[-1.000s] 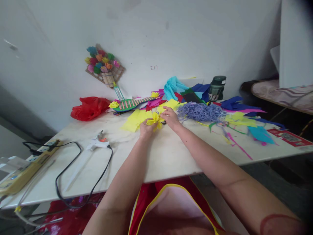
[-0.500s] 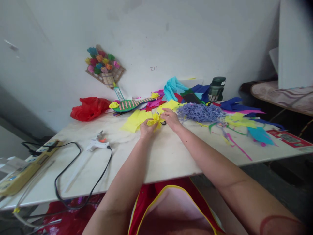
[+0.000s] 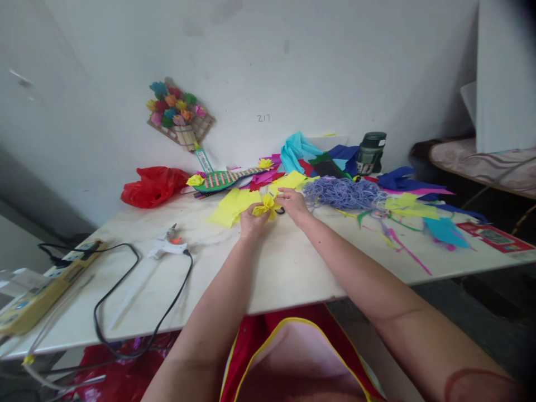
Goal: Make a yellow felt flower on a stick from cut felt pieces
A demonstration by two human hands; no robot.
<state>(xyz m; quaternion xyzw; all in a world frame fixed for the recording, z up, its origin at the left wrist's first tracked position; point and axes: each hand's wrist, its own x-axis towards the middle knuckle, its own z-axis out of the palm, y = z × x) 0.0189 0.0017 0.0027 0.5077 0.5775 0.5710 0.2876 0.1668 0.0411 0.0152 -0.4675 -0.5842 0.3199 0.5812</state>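
Partly, the left hand [image 3: 252, 223] hides the yellow flower [image 3: 268, 204].

"What do we have against the wall [image 3: 335, 67]?"

"We see a bouquet [image 3: 178, 114] of many-coloured flowers on a lattice backing, and to its right a handwritten number [image 3: 263, 118] that looks like 217."

"And below the bouquet?"

"We've got a crumpled red plastic bag [image 3: 154, 187] resting on the table [image 3: 293, 262]."

"Toward the right we find a dark green bottle [image 3: 371, 153], upright."

"Farther right we spot a red printed card [image 3: 496, 237] lying near the table's end, and past it a patterned cloth [image 3: 486, 159] on a ledge."

"At our far left is a yellowish power strip [image 3: 62, 282] with a black plug [image 3: 62, 262] in it."
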